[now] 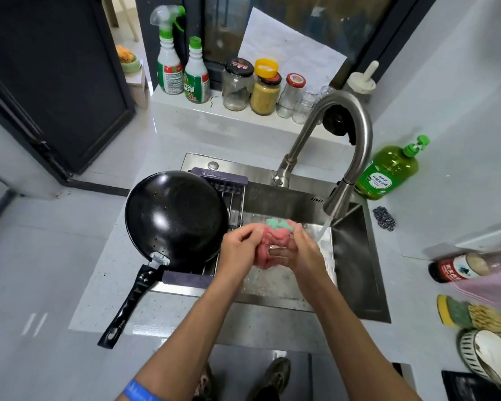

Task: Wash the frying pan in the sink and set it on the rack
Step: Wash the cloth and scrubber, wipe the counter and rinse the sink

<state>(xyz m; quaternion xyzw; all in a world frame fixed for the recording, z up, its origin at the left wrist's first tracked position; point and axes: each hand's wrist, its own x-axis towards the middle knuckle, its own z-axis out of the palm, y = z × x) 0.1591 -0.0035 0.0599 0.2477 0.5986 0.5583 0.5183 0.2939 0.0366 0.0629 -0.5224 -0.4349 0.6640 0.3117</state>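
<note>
black frying pan (176, 219) already on the rack (219, 180) over the sink (356, 256), left hand (239, 251) and right hand (300, 253) both squeezing a pink cloth (272, 241) beside the running tap (342, 157), likely wringing next.

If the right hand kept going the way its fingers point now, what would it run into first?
The right hand points left, across the pink cloth it grips, so past that it would likely meet the left hand, then the frying pan on the rack.

Both hands (268, 250) wring a pink cloth (272, 241) over the sink (356, 256), apparently beside running water.
</note>
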